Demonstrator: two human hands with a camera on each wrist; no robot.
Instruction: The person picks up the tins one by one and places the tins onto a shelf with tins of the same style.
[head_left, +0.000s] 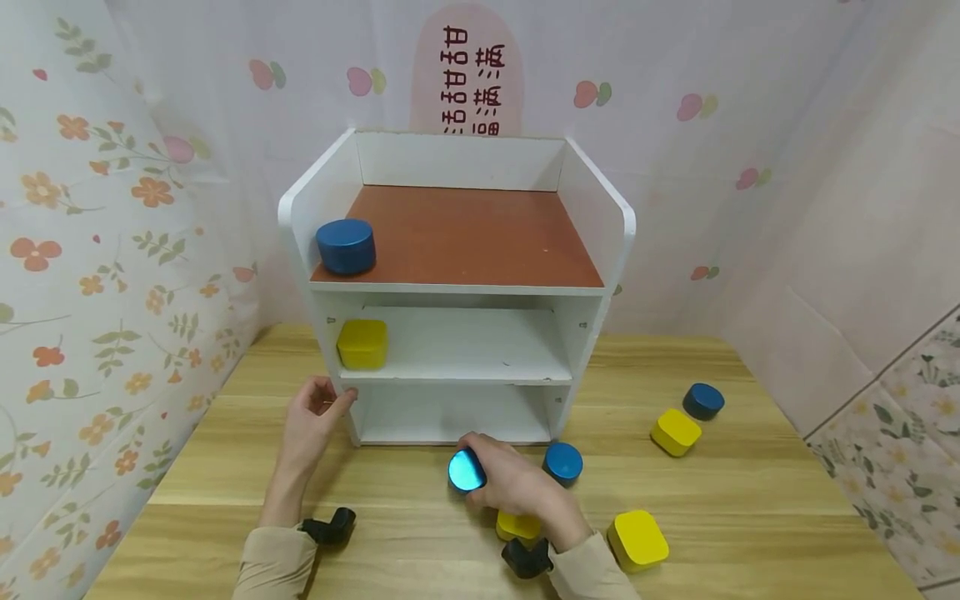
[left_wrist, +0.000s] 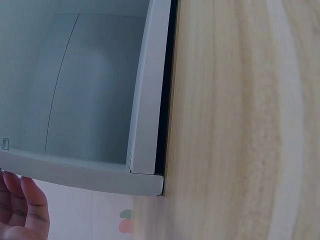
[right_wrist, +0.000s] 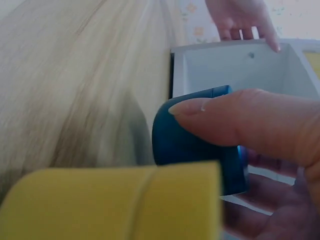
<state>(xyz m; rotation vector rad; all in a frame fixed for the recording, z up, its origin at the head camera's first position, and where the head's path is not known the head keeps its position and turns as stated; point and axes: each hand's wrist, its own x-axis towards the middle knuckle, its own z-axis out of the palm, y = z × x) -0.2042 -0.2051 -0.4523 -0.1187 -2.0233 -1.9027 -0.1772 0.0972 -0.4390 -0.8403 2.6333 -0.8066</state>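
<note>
Head view: a short, smooth blue cylinder (head_left: pixel 467 472) is grasped between thumb and fingers of the right hand (head_left: pixel 510 479), just in front of the bottom compartment of a white, straight-panelled shelf unit (head_left: pixel 592 212). Its flat end is lit to a glossy light blue; a thin line near one end is seen from the right wrist. The unit's left side panel is pinched by the left hand (head_left: pixel 309 421). Four blue cylinders are counted: the held one, one on the brown top deck (head_left: pixel 465 237), two on the wood-grained table (head_left: pixel 247 433). Four yellow rounded-square blocks (head_left: pixel 637 540) are counted: one on the middle shelf (head_left: pixel 465 342), three on the table
</note>
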